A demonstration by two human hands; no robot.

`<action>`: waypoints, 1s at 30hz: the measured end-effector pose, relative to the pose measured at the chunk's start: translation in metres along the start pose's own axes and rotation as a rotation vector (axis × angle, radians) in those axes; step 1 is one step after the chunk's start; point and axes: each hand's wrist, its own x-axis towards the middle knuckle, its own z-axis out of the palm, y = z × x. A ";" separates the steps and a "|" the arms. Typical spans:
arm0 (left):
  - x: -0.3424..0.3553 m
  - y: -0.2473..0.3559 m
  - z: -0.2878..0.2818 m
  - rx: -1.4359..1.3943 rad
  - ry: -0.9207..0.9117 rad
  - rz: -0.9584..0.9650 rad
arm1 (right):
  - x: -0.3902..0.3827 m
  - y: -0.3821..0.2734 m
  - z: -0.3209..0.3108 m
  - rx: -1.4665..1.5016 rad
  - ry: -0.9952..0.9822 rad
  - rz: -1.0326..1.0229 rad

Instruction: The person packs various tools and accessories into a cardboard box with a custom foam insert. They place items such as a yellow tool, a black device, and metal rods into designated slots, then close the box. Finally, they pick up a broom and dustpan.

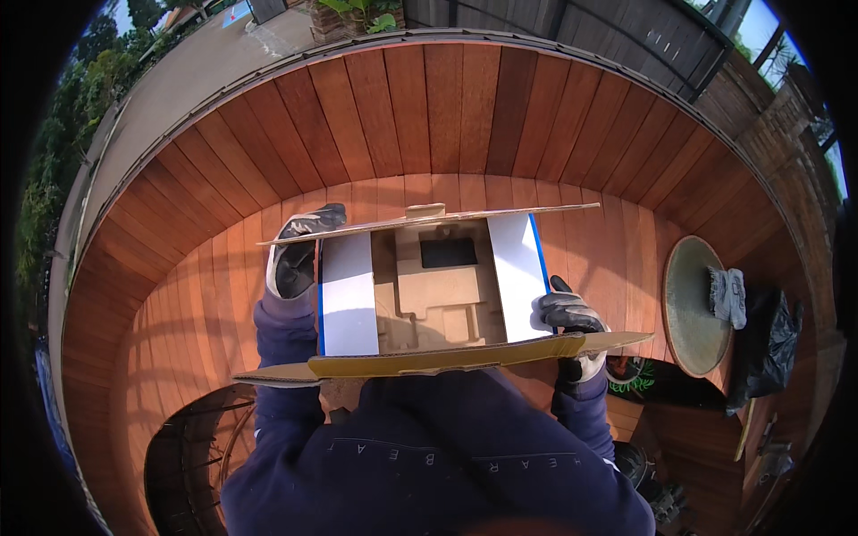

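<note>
An opened cardboard box (349,299), white and blue outside, sits in front of me with its long far and near flaps raised. Inside lies a brown moulded pulp tray (442,290) with a black rectangular piece or opening (449,253) in its far part. My left hand (299,255), in a grey and black glove, closes around the far flap (402,223) at the box's far left corner. My gloved right hand (572,313) grips the box's right side near its front corner. The near flap (447,355) partly covers my right wrist.
Around me curves a bench of reddish wooden planks with a tall backrest (411,107). To the right stands a round greenish tray or tabletop (688,313) with grey gloves (727,297) on it. A black plastic bag (769,348) lies beside it. A dark round frame (192,460) is at lower left.
</note>
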 end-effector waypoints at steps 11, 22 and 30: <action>-0.051 0.054 0.038 0.543 -0.102 -0.095 | 0.022 -0.046 -0.018 0.099 -0.085 0.148; -0.064 0.059 0.028 0.544 0.005 -0.173 | 0.071 -0.044 -0.003 0.029 -0.058 0.348; -0.037 0.077 0.070 1.132 -0.415 -0.363 | 0.060 0.000 -0.053 0.406 -0.620 0.121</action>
